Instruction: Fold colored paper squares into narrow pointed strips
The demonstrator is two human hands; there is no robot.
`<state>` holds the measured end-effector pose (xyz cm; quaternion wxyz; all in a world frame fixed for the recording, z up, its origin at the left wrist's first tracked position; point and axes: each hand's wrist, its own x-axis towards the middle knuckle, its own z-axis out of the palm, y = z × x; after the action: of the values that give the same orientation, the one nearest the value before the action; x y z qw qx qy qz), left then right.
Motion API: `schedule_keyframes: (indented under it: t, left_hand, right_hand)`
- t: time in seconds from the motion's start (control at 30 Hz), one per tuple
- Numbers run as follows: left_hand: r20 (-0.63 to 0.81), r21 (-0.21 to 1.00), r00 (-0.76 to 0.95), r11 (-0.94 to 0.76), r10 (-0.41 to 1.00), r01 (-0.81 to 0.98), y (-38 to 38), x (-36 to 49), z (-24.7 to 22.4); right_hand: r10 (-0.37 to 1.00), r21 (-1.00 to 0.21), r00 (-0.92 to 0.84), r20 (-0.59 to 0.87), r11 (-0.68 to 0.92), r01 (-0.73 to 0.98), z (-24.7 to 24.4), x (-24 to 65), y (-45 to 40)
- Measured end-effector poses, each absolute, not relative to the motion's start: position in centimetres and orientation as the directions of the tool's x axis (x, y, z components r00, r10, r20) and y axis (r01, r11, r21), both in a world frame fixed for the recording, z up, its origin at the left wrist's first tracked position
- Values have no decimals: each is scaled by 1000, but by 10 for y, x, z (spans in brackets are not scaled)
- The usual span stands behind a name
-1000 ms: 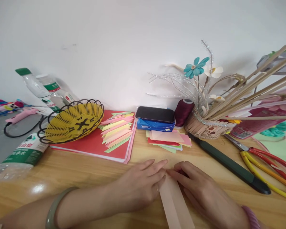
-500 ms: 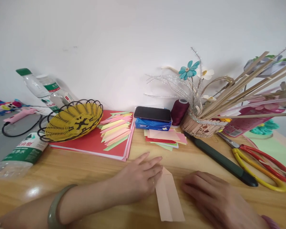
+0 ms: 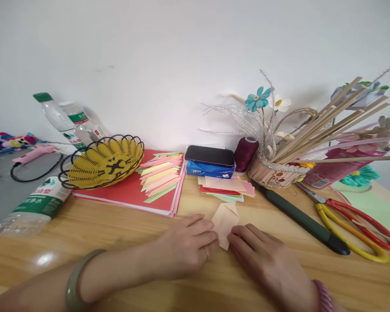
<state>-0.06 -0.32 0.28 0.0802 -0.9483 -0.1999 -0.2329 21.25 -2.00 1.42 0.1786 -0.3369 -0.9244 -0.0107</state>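
Between my hands is a small piece of pale peach paper (image 3: 224, 222), with a folded flap at its top right corner. My left hand (image 3: 191, 243), wearing a ring and a green bangle, has its fingers curled at the paper's lower left edge. Closed together, the fingers of my right hand (image 3: 261, 251) hold the lower right edge. The thumbs and the paper's lowest part are partly hidden. Just beyond the paper lies a stack of coloured paper pieces (image 3: 225, 185).
Folded paper strips (image 3: 160, 175) lie on red sheets (image 3: 117, 199), beside a yellow basket (image 3: 105, 162). A phone (image 3: 209, 155) rests on a blue tissue pack (image 3: 209, 169). To the right are a thread spool (image 3: 245, 154), a dark green tool (image 3: 305, 219) and scissors (image 3: 354, 225).
The paper has moved away from me and been turned, so its creased strip form no longer shows. My right hand has come in from the right onto its edge.
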Motion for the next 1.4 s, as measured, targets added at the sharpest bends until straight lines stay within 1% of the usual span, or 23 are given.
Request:
schedule_keyframes:
  t: [0.07, 0.13, 0.2, 0.27, 0.37, 0.47, 0.57, 0.67, 0.73, 0.83, 0.9, 1.0, 1.1, 1.27, 1.33, 1.4]
  left_hand:
    - [449, -80, 819, -897, 356, 434, -4, -2, -1]
    - [447, -83, 819, -895, 359, 438, -3, -3, -3]
    - [454, -61, 816, -902, 357, 428, -1, -5, -4]
    - [463, -8, 804, -905, 373, 425, 1, -7, -3]
    - [475, 46, 790, -908, 387, 417, 4, -12, -2]
    - [469, 36, 801, -914, 372, 403, 5, -16, 1]
    - [419, 44, 816, -906, 399, 420, 3, -17, 2]
    - [364, 118, 800, -876, 477, 468, 0, -14, -1]
    - [350, 181, 769, -844, 535, 505, -2, -12, -5]
    - [331, 232, 747, -817, 577, 528, -4, -10, -9]
    - [332, 234, 751, -822, 570, 520, -4, -10, -10]
    - [374, 216, 736, -825, 564, 522, -4, -10, -13]
    - [407, 163, 733, -833, 545, 528, -3, -12, -16]
    - [436, 25, 774, -865, 460, 501, -1, -14, -13]
    - [435, 2, 784, -872, 442, 490, -1, -13, -10]
    - [422, 7, 800, -883, 427, 469, -1, -12, -8]
  right_hand:
    - [619, -93, -710, 335, 772, 629, 14, 211, -15]
    - [585, -91, -742, 327, 801, 592, 15, 210, -12]
    - [551, -104, -771, 320, 829, 549, 17, 210, -10]
    - [543, -140, -776, 320, 837, 529, 18, 209, -8]
    - [571, -218, -753, 328, 821, 528, 17, 208, -4]
    - [617, -298, -716, 326, 786, 542, 13, 206, -3]
    - [694, -410, -657, 296, 713, 569, 10, 204, -3]
    - [769, -519, -593, 239, 617, 591, 7, 201, -3]
    - [807, -550, -552, 211, 564, 615, 5, 199, -3]
    - [840, -538, -504, 203, 525, 659, 2, 195, -3]
    - [847, -513, -482, 224, 523, 681, 0, 193, -3]
    - [847, -483, -471, 247, 529, 698, -2, 192, -3]
    - [848, -472, -476, 233, 526, 707, -2, 192, -2]
    - [839, -445, -494, 230, 542, 713, -2, 194, 2]
    - [837, -435, -497, 229, 545, 717, -2, 195, 3]
    - [840, -432, -497, 215, 539, 723, -2, 196, 4]
